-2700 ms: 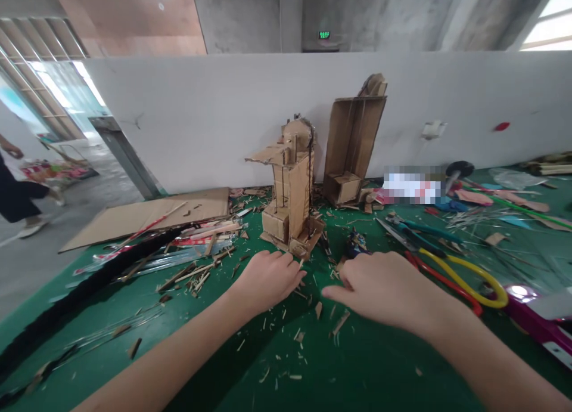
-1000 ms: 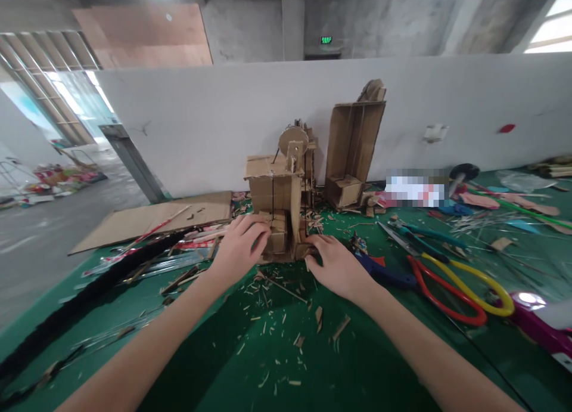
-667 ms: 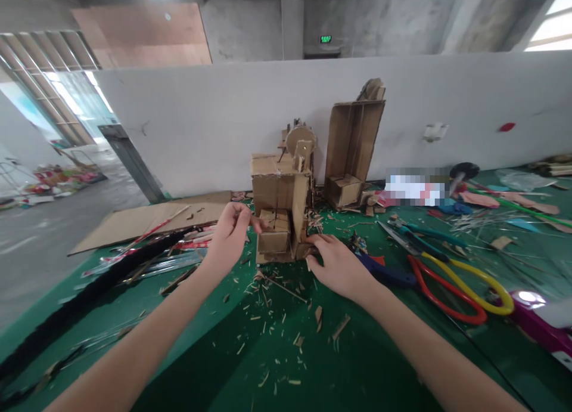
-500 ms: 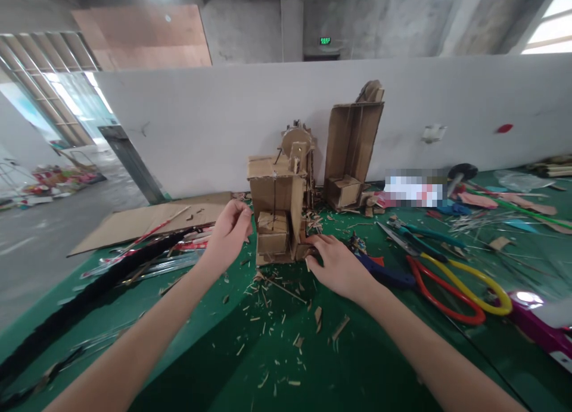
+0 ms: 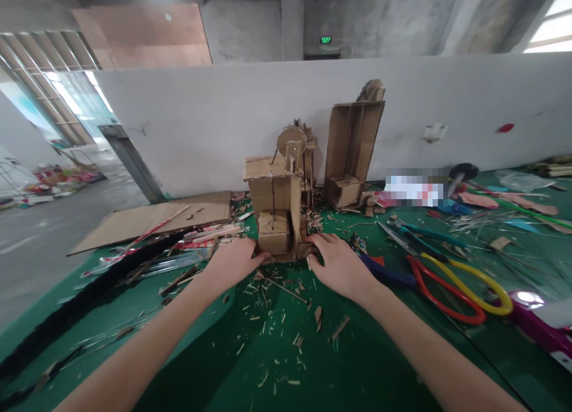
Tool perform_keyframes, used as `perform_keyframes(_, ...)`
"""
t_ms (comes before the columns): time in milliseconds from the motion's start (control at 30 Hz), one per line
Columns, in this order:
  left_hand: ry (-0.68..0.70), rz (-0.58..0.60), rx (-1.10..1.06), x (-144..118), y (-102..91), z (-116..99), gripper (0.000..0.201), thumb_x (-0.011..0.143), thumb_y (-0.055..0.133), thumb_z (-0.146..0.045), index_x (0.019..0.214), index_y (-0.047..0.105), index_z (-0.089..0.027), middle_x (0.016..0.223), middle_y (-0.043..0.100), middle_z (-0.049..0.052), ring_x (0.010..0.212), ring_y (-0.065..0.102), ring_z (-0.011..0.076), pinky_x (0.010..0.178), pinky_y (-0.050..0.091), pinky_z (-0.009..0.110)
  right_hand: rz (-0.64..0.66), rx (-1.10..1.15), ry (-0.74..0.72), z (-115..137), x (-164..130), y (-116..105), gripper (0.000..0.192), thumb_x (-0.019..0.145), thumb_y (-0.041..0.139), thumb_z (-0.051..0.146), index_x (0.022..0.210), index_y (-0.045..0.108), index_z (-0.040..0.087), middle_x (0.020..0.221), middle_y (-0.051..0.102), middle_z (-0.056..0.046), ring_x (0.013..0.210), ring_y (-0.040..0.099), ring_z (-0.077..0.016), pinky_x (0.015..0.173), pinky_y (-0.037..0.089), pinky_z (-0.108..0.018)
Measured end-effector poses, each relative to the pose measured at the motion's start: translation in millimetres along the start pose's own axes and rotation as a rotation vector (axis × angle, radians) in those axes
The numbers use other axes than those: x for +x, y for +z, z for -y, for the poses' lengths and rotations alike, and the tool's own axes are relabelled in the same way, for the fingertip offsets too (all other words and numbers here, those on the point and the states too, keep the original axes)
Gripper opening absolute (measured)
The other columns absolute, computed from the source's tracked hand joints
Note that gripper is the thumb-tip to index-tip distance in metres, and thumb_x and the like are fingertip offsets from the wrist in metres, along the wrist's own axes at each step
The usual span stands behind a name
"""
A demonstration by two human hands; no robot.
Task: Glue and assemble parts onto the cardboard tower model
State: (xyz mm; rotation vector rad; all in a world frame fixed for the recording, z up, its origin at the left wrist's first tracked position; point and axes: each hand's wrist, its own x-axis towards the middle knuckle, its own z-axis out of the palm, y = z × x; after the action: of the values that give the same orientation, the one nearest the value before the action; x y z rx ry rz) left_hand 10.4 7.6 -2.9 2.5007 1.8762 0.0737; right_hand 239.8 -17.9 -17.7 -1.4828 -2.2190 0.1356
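Surface: a green work mat (image 5: pixel 313 364) covers the table, littered with cardboard chips and splinters; a grey partition wall (image 5: pixel 469 96) closes it off at the far edge.
Left hand: the left hand (image 5: pixel 236 262) lies low on the mat, fingertips pressed against the near-left foot of the cardboard model (image 5: pixel 279 200); fingers loosely curled, closed around nothing that shows.
Right hand: the right hand (image 5: pixel 339 264) lies on the other side, fingers spread and touching the model's near-right bottom corner; also not clamped on anything.
Which way the model lies: straight ahead of both hands and between them, its base at fingertip level; both hands are about equally near.
Long axis: vertical; the model stands upright on the mat, taller than it is wide, so the hold is only at the foot.
Look of the model: brown corrugated tower, a small box set in its lower front, a flat shelf jutting left near the top, a round disc above, a dark string running down the face.
Right of the hands: red-and-yellow-handled scissors (image 5: pixel 460 290) just beyond the right wrist.
Further back: a tall open cardboard box (image 5: pixel 353 143) leans at the wall; a flat cardboard sheet (image 5: pixel 152 218) lies to the left.
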Motion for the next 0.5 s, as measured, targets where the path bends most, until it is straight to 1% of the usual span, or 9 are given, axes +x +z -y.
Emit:
perform_keyframes(67, 0.065, 0.023, -0.026, 0, -3.1, 3, 0.04, 0.085, 0.033, -0.044, 0.077, 0.063, -0.019, 0.081, 0.067, 0.011, 0.076, 0.062, 0.0255, 0.06, 0.042, 0.032, -0.001, -0.01, 0.003, 0, 0, 0, 0.029, 0.083, 0.042, 0.024, 0.107, 0.056, 0.017, 0.103, 0.06, -0.009, 0.1, 0.05, -0.0239, 0.084, 0.04, -0.037)
perform_keyframes(167, 0.143, 0.06, -0.083, -1, -11.5, 10, 0.031, 0.081, 0.035, -0.03, 0.07, 0.062, -0.02, 0.076, 0.067, 0.007, 0.07, 0.06, 0.0204, 0.06, 0.04, 0.029, -0.008, -0.034, -0.003, 0, 0, -1, 0.029, 0.083, 0.043, 0.024, 0.107, 0.056, 0.017, 0.103, 0.061, -0.008, 0.101, 0.05, -0.0235, 0.085, 0.04, -0.037)
perform_keyframes(233, 0.183, 0.052, -0.14, 0, -15.6, 16, 0.026, 0.076, 0.038, -0.026, 0.065, 0.061, -0.02, 0.07, 0.064, 0.004, 0.065, 0.058, 0.0186, 0.059, 0.039, 0.029, -0.023, -0.054, -0.015, -1, 0, 0, 0.029, 0.083, 0.043, 0.024, 0.107, 0.056, 0.016, 0.102, 0.061, -0.008, 0.101, 0.05, -0.023, 0.086, 0.039, -0.037)
perform_keyframes(267, 0.184, 0.028, -0.201, 2, -16.8, 19, 0.024, 0.074, 0.04, -0.026, 0.063, 0.06, -0.02, 0.066, 0.063, 0.003, 0.063, 0.056, 0.018, 0.059, 0.039, 0.029, -0.029, -0.064, -0.021, -2, 0, 0, 0.028, 0.083, 0.043, 0.024, 0.107, 0.056, 0.016, 0.102, 0.061, -0.008, 0.101, 0.05, -0.0227, 0.086, 0.039, -0.037)
perform_keyframes(300, 0.158, -0.021, -0.308, 4, -17.7, 23, 0.021, 0.072, 0.042, -0.026, 0.062, 0.06, -0.02, 0.064, 0.061, 0.002, 0.062, 0.055, 0.0176, 0.059, 0.039, 0.029, -0.035, -0.074, -0.027, -2, 0, 1, 0.028, 0.083, 0.044, 0.024, 0.107, 0.056, 0.016, 0.102, 0.061, -0.008, 0.101, 0.05, -0.0223, 0.087, 0.039, -0.036)
perform_keyframes(333, 0.104, -0.1, -0.489, 6, -18.6, 27, 0.019, 0.07, 0.044, -0.027, 0.062, 0.059, -0.02, 0.062, 0.059, 0.001, 0.061, 0.054, 0.0173, 0.059, 0.04, 0.029, -0.041, -0.082, -0.032, -3, 0, 1, 0.028, 0.083, 0.044, 0.024, 0.107, 0.056, 0.016, 0.103, 0.061, -0.008, 0.101, 0.049, -0.022, 0.087, 0.038, -0.036)
perform_keyframes(433, -0.095, -0.386, -1.155, 11, -26.0, 38, 0.014, 0.067, 0.047, -0.03, 0.061, 0.054, -0.019, 0.067, 0.059, 0.001, 0.068, 0.057, 0.0179, 0.062, 0.046, 0.03, -0.05, -0.104, -0.042, -6, 0, 3, 0.028, 0.084, 0.043, 0.023, 0.109, 0.056, 0.017, 0.105, 0.06, -0.007, 0.102, 0.049, -0.0208, 0.087, 0.037, -0.034)
perform_keyframes(467, -0.122, -0.456, -1.353, 10, -31.0, 41, 0.013, 0.066, 0.046, -0.03, 0.059, 0.049, -0.019, 0.07, 0.059, 0.002, 0.073, 0.058, 0.0183, 0.065, 0.048, 0.032, -0.054, -0.113, -0.043, -7, 0, 4, 0.028, 0.084, 0.043, 0.023, 0.109, 0.055, 0.017, 0.106, 0.06, -0.007, 0.102, 0.049, -0.0205, 0.087, 0.037, -0.034)
perform_keyframes(500, -0.114, -0.495, -1.467, 7, -37.6, 44, 0.014, 0.067, 0.044, -0.029, 0.057, 0.044, -0.02, 0.072, 0.06, 0.002, 0.077, 0.059, 0.0179, 0.069, 0.05, 0.033, -0.058, -0.128, -0.045, -7, 0, 4, 0.028, 0.085, 0.042, 0.023, 0.109, 0.055, 0.017, 0.107, 0.06, -0.007, 0.102, 0.049, -0.0204, 0.087, 0.037, -0.033)
